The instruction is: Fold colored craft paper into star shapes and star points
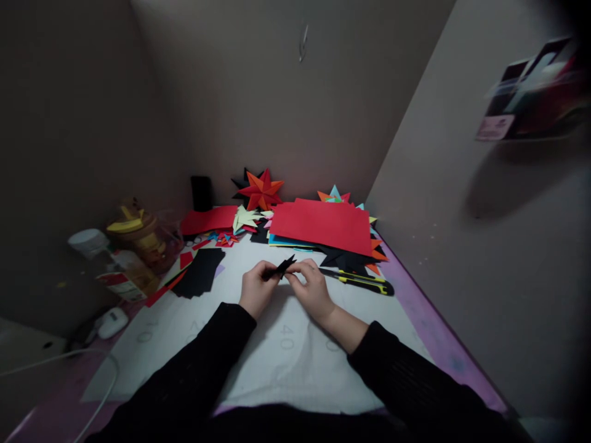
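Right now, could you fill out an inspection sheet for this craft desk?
Surface: white cutting mat on a purple desk.
Job's things: small folded black paper piece, pinched between both hands.
Clutter: red paper sheet, loose black paper, red-orange paper star, yellow-black utility knife, yellow-lidded jar.
Hands: left hand and right hand, both gripping the piece.
Cables: white cable at left.
Surroundings: plain walls; poster on the right wall.

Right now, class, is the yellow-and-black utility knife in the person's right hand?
No: the utility knife lies on the mat beside the right hand.
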### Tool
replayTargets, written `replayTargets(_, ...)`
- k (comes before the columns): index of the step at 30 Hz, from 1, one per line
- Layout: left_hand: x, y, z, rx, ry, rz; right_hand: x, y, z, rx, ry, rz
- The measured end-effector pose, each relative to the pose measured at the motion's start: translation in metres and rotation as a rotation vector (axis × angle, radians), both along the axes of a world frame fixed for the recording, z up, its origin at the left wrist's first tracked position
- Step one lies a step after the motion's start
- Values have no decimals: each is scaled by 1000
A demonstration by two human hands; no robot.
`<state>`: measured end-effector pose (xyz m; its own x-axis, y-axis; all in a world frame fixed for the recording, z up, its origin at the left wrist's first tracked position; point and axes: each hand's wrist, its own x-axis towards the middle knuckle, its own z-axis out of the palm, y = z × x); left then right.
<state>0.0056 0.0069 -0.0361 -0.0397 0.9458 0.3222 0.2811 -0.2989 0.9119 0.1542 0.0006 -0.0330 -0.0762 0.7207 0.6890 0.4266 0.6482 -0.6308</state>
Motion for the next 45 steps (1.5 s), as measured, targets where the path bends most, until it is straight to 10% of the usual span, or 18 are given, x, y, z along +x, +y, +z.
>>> replayTargets(10, -2, 0, -4, 69, 134, 23, -4, 6, -3, -268, 196, -88)
replayTargets(26, 1, -1, 2, 11, 64, -5, 1, 5, -1, 93, -173, -36)
replayTargets(45, 4, -2, 0, -142, 18, -153, -2, 11, 1, -103, -161, -78)
